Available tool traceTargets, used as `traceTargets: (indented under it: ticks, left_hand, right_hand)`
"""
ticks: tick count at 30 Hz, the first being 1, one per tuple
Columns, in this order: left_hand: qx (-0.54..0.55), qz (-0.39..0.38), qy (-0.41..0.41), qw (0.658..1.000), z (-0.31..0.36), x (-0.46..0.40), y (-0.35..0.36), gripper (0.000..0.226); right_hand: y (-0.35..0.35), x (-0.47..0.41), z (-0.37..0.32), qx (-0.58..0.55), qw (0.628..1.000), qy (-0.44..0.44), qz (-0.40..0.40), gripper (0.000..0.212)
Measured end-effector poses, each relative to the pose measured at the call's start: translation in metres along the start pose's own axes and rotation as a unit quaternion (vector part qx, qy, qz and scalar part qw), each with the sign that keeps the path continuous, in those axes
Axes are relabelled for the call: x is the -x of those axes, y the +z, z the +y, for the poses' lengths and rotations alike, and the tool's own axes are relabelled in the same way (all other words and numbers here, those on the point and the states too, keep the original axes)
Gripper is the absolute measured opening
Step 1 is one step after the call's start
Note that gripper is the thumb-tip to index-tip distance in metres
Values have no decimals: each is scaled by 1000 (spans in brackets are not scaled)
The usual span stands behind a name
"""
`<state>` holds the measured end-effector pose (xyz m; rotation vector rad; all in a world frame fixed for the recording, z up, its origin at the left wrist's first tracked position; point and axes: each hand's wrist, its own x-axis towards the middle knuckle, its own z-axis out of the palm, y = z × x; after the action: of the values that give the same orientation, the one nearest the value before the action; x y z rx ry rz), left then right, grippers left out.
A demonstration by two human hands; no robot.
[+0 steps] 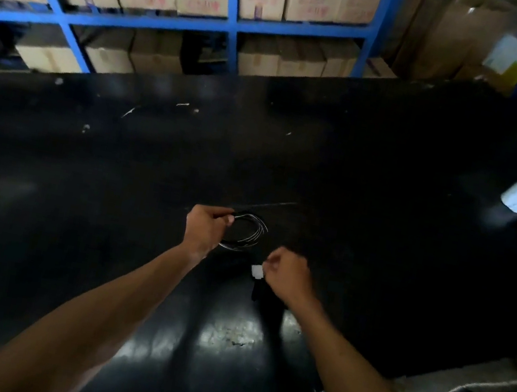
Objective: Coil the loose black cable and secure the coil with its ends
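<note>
Both forearms are bare to the elbows, no sleeves, watch or rings showing. The left hand (206,228) and right hand (287,278) wear no gloves.

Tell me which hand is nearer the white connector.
Right. The right hand pinches the white connector at its fingertips; the left hand is up and to the left, holding the cable coil.
</note>
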<state>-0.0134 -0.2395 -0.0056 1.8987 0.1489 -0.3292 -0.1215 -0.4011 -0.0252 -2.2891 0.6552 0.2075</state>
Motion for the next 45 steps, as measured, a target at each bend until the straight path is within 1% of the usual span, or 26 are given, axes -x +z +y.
traceTargets:
  ticks: [2, 4, 5, 6, 8, 9, 11, 13, 14, 16, 18, 21, 23, 27, 28, 29, 31, 32, 34, 37, 39, 43, 45]
  left_hand:
    - [1, 25, -6, 1000, -11, -1, -10, 17]
    - [1, 36, -5, 999, -18, 1, -17, 17]
    - [2, 44, -3, 999, -20, 1, -22, 16]
    - [4, 51, 0, 999, -23, 2, -26, 16]
    - [3, 61, 9, 998, -26, 1, -35, 17]
    - [2, 62, 12, 998, -28, -1, -38, 17]
    - [4, 68, 15, 998, -29, -4, -41, 17]
    - [1, 77, 15, 997, -27, -6, -41, 17]
    - [2, 82, 13, 997, -25, -7, -39, 17]
    - [13, 87, 9, 996, -18, -7, -34, 17]
    - [30, 88, 9, 996, -7, -6, -24, 18]
    - [32, 75, 41, 996, 11, 0, -8, 18]
    - [16, 64, 83, 994, 22, 4, 2, 19]
    - [-27, -1, 162, 986, 38, 14, 18, 17]
    - [-35, -17, 179, 983, 41, 18, 22, 17]
    - [-35, -32, 192, 980, 44, 22, 26, 16]
    - [-19, -45, 195, 980, 51, 27, 31, 16]
    - [-9, -47, 190, 981, 53, 28, 32, 15]
    - [1, -55, 171, 984, 58, 27, 30, 14]
    - [25, -78, 118, 990, 57, 21, 22, 11]
    - [34, -100, 89, 990, 57, 19, 17, 16]
    - [12, -130, 111, 985, 62, 18, 11, 25]
    - [13, -112, 115, 987, 63, 19, 10, 26]
  right_hand:
    - [33, -1, -1, 52, 998, 13, -30, 33]
    - [57, -3, -2, 74, 996, 36, -27, 50]
    - [66, -6, -2, 87, 995, 45, -22, 52]
    - [72, -7, -2, 108, 993, 52, -16, 49]
    - [79, -15, 2, 152, 987, 55, 7, 32]
    - [79, -18, 3, 151, 987, 52, 11, 26]
    - [73, -22, 5, 105, 993, 51, 21, 21]
    - [63, -23, 1, -11, 997, 64, 41, 20]
    - [56, -20, -4, -97, 992, 68, 48, 20]
    - [43, -13, -18, -241, 967, 63, 55, 18]
    - [29, -8, -35, -300, 952, 47, 47, 16]
    - [12, -6, -58, -310, 949, 50, 34, 12]
    - [4, -9, -65, -324, 941, 85, 40, 11]
    - [-22, -16, -73, -387, 909, 136, 71, 7]
    - [-30, -17, -75, -413, 896, 146, 74, 3]
    - [-37, -20, -77, -445, 878, 160, 72, 3]
    - [-45, -26, -76, -526, 830, 179, 45, 7]
    - [-46, -28, -74, -553, 813, 182, 24, 7]
    - [-46, -29, -71, -578, 796, 177, -20, 10]
    - [-44, -29, -70, -584, 791, 171, -55, 19]
    - [-44, -29, -73, -582, 793, 167, -64, 21]
    - [-44, -29, -78, -584, 790, 169, -79, 23]
    - [-45, -29, -81, -600, 779, 157, -94, 20]
